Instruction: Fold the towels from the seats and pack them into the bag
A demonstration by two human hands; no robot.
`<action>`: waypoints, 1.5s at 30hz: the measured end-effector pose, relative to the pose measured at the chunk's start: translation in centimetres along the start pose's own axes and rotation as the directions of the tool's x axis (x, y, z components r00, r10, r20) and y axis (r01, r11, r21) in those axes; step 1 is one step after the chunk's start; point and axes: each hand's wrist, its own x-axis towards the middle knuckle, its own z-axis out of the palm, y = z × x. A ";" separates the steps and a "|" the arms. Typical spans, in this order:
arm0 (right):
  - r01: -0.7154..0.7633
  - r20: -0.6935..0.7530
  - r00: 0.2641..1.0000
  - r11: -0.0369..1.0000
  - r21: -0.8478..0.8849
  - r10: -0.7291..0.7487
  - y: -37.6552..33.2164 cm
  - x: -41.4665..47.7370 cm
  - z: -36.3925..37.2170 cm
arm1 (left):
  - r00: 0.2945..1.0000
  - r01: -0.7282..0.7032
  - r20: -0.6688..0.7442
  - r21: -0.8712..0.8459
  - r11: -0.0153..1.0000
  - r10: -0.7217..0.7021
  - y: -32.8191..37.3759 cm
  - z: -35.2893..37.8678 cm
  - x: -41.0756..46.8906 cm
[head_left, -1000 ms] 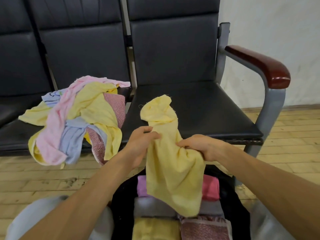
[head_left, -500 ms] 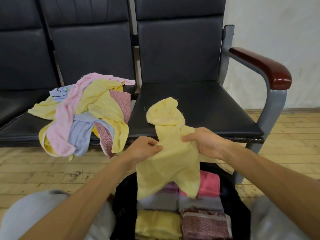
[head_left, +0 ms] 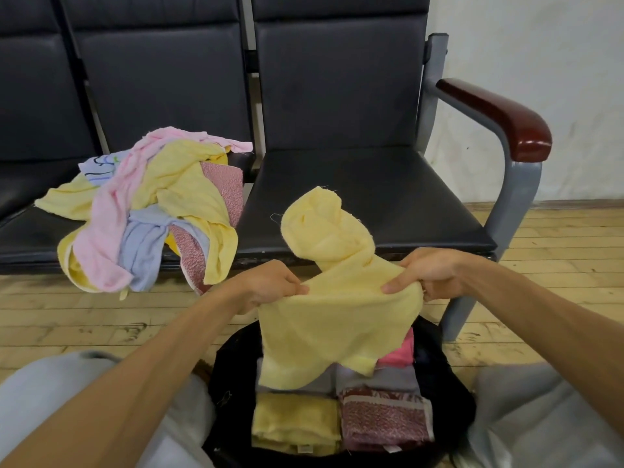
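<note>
Yellow towel (head_left: 337, 319) now spread wider, left hand (head_left: 270, 285) and right hand (head_left: 429, 275) pinching it, black seats (head_left: 364, 197), plank floor (head_left: 557, 248)

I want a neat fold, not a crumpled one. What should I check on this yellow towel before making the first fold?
1. Left hand pinches one edge of the yellow towel: ok.
2. Right hand grips the opposite edge: ok.
3. Yellow towel spread flat: not ok, its upper end is bunched and flopped over.
4. Bag open beneath it: ok.
5. Room left in the bag beside the folded towels: cannot tell.
6. Pile steady on the seat: cannot tell, part overhangs the front edge.
</note>
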 end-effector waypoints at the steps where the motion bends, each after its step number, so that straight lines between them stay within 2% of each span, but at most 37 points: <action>1: -0.032 0.020 0.999 0.999 -0.027 0.032 0.4 -0.3 -0.4 | 1.000 -0.023 -0.009 -0.061 0.998 0.022 0.0 -0.1 -0.2; 3: -0.070 0.045 0.996 0.993 -0.095 0.074 1.1 -0.7 -1.0 | 0.996 -0.082 -0.041 -0.220 0.972 0.075 -0.1 -0.3 -0.3; 5: -0.067 0.010 0.998 0.987 -0.144 0.070 1.4 -1.3 -1.5 | 0.987 -0.141 -0.121 -0.353 0.925 0.105 -0.4 -0.5 -0.2; 7: 0.006 -0.062 0.998 0.990 -0.138 -0.014 1.4 -1.5 -1.7 | 0.978 -0.173 -0.191 -0.482 0.859 0.090 -0.4 -0.8 0.0; 10: 0.183 -0.172 0.966 0.980 -0.078 -0.194 0.8 -1.8 -1.8 | 0.975 -0.198 -0.211 -0.690 0.696 0.069 0.0 -1.4 0.0; 12: 0.248 -0.197 0.949 0.969 -0.020 -0.247 0.3 -2.0 -2.0 | 0.969 -0.222 -0.243 -0.763 0.608 0.049 0.2 -1.9 -0.2; 18: 0.181 -0.112 0.975 0.979 -0.093 -0.191 0.3 -1.8 -2.3 | 0.943 -0.274 -0.334 -0.781 0.561 -0.004 0.4 -3.0 -1.0; 20: 0.231 -0.187 0.953 0.971 -0.052 -0.237 0.2 -2.0 -2.2 | 0.923 -0.307 -0.382 -0.792 0.528 -0.037 0.3 -3.3 -1.4; 24: 0.421 -0.348 0.877 0.880 0.221 -0.332 -0.6 -2.2 -2.1 | 0.879 -0.345 -0.467 -0.760 0.550 -0.093 0.0 -4.1 -2.0; 29: 0.450 -0.366 0.856 0.875 0.178 -0.366 -1.3 -2.4 -1.1 | 0.841 -0.371 -0.514 -0.776 0.509 -0.171 -0.4 -4.7 -2.5; 32: 0.551 -0.445 0.784 0.815 0.179 -0.432 -1.7 -2.4 -1.1 | 0.774 -0.417 -0.597 -0.732 0.539 -0.213 -0.9 -5.2 -2.7; 34: 0.625 -0.504 0.740 0.733 0.270 -0.445 -2.0 -2.4 -1.3 | 0.733 -0.435 -0.643 -0.693 0.575 -0.221 -1.5 -5.8 -2.6; 37: 0.653 -0.564 0.731 0.634 0.416 -0.383 -2.2 -2.2 -1.8 | 0.698 -0.452 -0.682 -0.657 0.604 -0.219 -2.0 -6.5 -2.8; 39: 0.628 -0.569 0.745 0.655 0.420 -0.349 -2.1 -2.2 -2.0 | 0.697 -0.467 -0.693 -0.636 0.614 -0.186 -2.0 -6.9 -3.0; 41: 0.587 -0.530 0.774 0.707 0.395 -0.346 -2.1 -2.3 -2.1 | 0.726 -0.467 -0.673 -0.633 0.617 -0.141 -1.8 -7.0 -3.3; 43: 0.552 -0.492 0.790 0.774 0.310 -0.366 -2.2 -2.6 -2.0 | 0.766 -0.442 -0.631 -0.654 0.614 -0.120 -1.5 -6.8 -3.5; 45: 0.528 -0.506 0.774 0.829 0.183 -0.381 -2.4 -2.9 -1.8 | 0.775 -0.433 -0.621 -0.655 0.619 -0.116 -1.3 -6.6 -3.6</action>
